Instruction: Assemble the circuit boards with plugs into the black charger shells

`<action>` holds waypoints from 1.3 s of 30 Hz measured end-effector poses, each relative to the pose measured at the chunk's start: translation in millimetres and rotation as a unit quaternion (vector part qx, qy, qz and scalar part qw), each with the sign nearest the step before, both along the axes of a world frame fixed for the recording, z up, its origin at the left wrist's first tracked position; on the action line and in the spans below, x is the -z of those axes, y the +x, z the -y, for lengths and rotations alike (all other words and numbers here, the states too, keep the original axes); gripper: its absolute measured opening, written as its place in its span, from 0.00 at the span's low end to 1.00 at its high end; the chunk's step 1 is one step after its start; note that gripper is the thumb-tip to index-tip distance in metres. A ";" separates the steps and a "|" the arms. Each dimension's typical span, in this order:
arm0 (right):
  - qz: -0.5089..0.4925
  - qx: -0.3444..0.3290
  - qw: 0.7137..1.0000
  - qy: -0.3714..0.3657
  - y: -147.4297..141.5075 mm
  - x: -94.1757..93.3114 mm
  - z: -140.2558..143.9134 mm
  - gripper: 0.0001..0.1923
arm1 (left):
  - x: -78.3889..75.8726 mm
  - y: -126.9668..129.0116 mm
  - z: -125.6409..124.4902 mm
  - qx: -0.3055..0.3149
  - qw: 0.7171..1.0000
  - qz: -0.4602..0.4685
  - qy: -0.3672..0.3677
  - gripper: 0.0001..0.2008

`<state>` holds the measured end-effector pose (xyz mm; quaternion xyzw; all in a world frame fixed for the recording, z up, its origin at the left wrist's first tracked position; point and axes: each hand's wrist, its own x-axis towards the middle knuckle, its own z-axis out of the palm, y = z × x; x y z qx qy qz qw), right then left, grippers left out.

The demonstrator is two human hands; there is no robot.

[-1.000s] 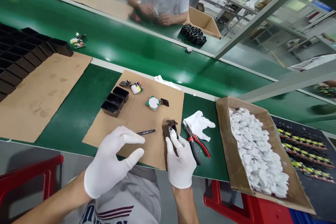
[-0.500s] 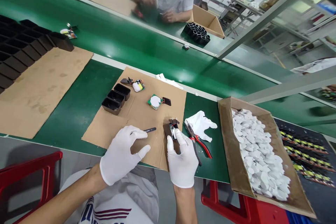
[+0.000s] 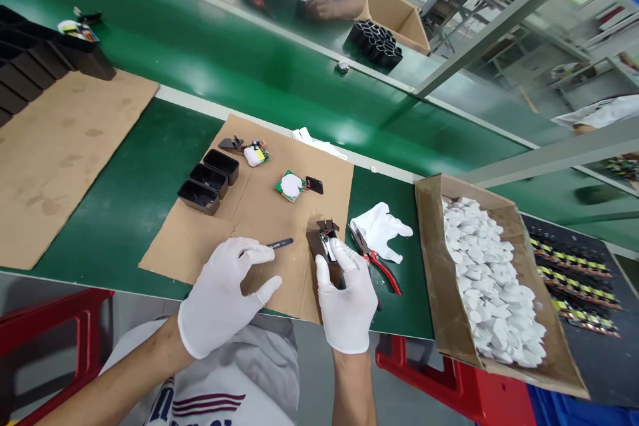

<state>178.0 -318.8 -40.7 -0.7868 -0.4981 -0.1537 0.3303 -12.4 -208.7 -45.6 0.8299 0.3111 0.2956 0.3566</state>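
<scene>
Both my hands wear white gloves over a brown cardboard mat (image 3: 259, 213) on the green table. My right hand (image 3: 346, 296) grips a small black charger housing (image 3: 323, 244) with a circuit board and plug prongs sticking out of it. My left hand (image 3: 225, 291) hovers just short of a thin black tool (image 3: 279, 243) lying on the mat, fingers curled and apart, holding nothing. Red-handled pliers (image 3: 375, 258) and a white cloth glove (image 3: 382, 229) lie just right of my right hand.
Three empty black housings (image 3: 208, 181) and loose boards (image 3: 290, 186) lie on the mat. A cardboard box (image 3: 432, 259) of white pads (image 3: 486, 273) sits at right, beside boards on a dark tray (image 3: 574, 273). Black trays (image 3: 30, 56) stand far left. Another person's hands (image 3: 319, 3) work across the belt.
My left hand moved forward and down toward the thin black tool. My right hand kept hold of the black housing. The view shifted slightly.
</scene>
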 end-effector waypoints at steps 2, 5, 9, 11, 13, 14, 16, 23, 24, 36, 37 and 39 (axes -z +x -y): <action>0.001 -0.003 1.000 0.015 -0.8 0.2 1.9 0.20 | 0.7 0.0 0.2 -0.001 1.000 -0.001 0.001 0.13; -0.008 -0.008 0.999 0.035 -3.2 5.0 5.5 0.20 | 1.3 0.5 0.5 -0.004 1.000 -0.003 0.012 0.12; -0.017 -0.002 0.997 0.076 -5.2 10.4 6.5 0.20 | 1.1 0.8 0.9 -0.005 1.000 -0.001 0.022 0.12; -0.013 -0.006 0.997 0.081 -5.1 8.7 5.1 0.18 | 1.0 0.5 0.9 -0.004 1.000 -0.002 0.021 0.12; -0.013 -0.013 0.997 0.070 -4.8 5.1 3.5 0.18 | 1.0 0.1 0.9 -0.002 1.000 -0.003 0.022 0.12; -0.014 -0.015 0.998 0.065 -4.8 3.6 2.9 0.18 | 1.0 0.0 0.8 -0.001 1.000 -0.003 0.022 0.12; -0.019 -0.012 0.998 0.055 -5.2 2.9 2.5 0.18 | 1.2 0.0 0.6 -0.001 1.000 -0.003 0.024 0.12; -0.056 0.033 0.997 0.047 -7.0 15.6 6.6 0.18 | 1.0 0.2 0.4 0.001 1.000 -0.004 0.023 0.12; -0.048 0.027 0.997 0.047 -6.2 15.5 6.8 0.17 | 0.8 0.1 0.4 0.001 1.000 -0.004 0.024 0.12; 0.028 0.021 0.999 0.007 -3.9 6.1 2.9 0.25 | -0.5 0.6 -1.5 0.009 0.999 -0.011 0.049 0.12; 0.029 0.012 1.000 -0.003 -3.1 5.6 1.4 0.22 | -0.7 0.6 -1.6 0.009 0.999 -0.012 0.051 0.12; 0.017 -0.006 1.000 -0.011 -1.7 5.3 -2.0 0.19 | -1.1 0.7 -1.7 0.009 0.998 -0.014 0.054 0.12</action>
